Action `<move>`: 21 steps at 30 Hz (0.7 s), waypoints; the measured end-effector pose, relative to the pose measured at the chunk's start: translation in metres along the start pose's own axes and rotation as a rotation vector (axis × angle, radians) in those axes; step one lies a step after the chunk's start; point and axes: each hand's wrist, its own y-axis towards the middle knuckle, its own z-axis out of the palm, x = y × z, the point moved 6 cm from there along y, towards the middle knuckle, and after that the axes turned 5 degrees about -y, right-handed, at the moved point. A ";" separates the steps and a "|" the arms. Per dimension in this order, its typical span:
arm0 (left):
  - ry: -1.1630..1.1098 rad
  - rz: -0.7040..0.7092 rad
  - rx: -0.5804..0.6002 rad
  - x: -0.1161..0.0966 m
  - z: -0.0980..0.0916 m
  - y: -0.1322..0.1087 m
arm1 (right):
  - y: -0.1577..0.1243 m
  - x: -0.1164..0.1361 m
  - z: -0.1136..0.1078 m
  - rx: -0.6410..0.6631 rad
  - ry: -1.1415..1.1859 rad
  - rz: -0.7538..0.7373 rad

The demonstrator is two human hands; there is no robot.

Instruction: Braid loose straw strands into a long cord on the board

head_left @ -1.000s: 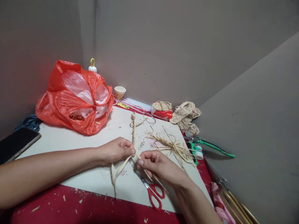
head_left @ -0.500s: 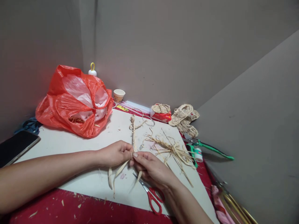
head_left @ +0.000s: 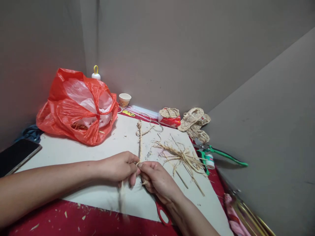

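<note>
A thin braid of pale straw (head_left: 140,141) runs down the white board to my fingers, its knotted end lying at the far side. My left hand (head_left: 123,166) is closed at the braid's near end, thumb and fingers pinching the strands. Close against it, my right hand (head_left: 157,178) pinches the same strands between thumb and forefinger. Loose straw strands (head_left: 122,196) hang below my left hand, blurred by motion. Red-handled scissors (head_left: 163,214) lie partly hidden under my right hand and wrist.
On the white board (head_left: 81,157) a bundle of dry straw (head_left: 184,157) lies to the right. A red plastic bag (head_left: 76,108), a phone (head_left: 18,155), a paper cup (head_left: 124,100), woven straw soles (head_left: 194,121) and green-handled pliers (head_left: 228,155) surround the work area.
My left hand's fingers have shifted and spread slightly downward. The hanging strands have swung and blurred. My right hand now covers more of the scissors.
</note>
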 end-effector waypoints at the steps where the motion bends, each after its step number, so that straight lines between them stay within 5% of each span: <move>1: -0.007 -0.006 -0.008 0.001 0.003 -0.001 | -0.001 -0.001 0.001 -0.001 0.036 0.001; 11: 0.310 0.155 -0.358 0.000 0.015 -0.009 | -0.004 -0.006 0.014 0.067 0.137 -0.071; 16: 0.239 0.133 -0.367 0.006 0.025 -0.033 | -0.003 -0.004 0.013 0.095 0.156 -0.097; 18: 0.279 0.118 -0.396 0.003 0.018 -0.049 | -0.003 -0.003 0.013 0.134 0.174 -0.091; 21: 0.348 0.249 -0.651 -0.016 -0.009 -0.067 | -0.003 -0.001 0.012 0.192 0.160 -0.087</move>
